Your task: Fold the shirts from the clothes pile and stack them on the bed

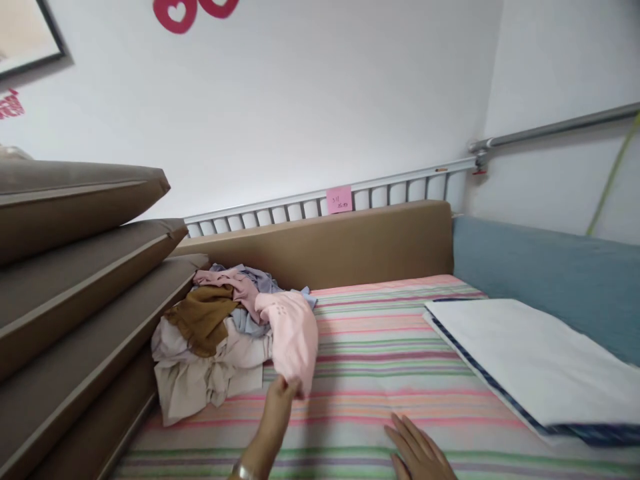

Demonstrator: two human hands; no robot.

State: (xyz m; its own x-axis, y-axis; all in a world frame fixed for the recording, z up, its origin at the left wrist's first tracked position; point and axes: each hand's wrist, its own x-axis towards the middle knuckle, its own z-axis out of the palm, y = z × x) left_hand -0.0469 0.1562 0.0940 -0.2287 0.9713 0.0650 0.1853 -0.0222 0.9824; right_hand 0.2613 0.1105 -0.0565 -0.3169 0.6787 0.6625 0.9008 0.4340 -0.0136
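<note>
My left hand [286, 392] is closed on the near edge of a pale pink garment [295, 333], whose far end rests against a heap of clothes. In that heap lie a dusty-pink piece [235, 285], a mustard-brown garment [206, 317], a cream one [193, 383] and several blue-grey ones. My right hand [417, 450] is low in the view over the striped bedsheet [370, 400], fingers stretched out and holding nothing. Whether it touches the sheet I cannot tell.
Stacked brown cushions [90, 300] rise on the left, next to the clothes. A folded white cloth with a navy edge [530, 360] lies on the right. Behind stand a brown padded board [340, 247], a radiator [380, 195] with a pink note [339, 199], and a blue cushion [545, 280].
</note>
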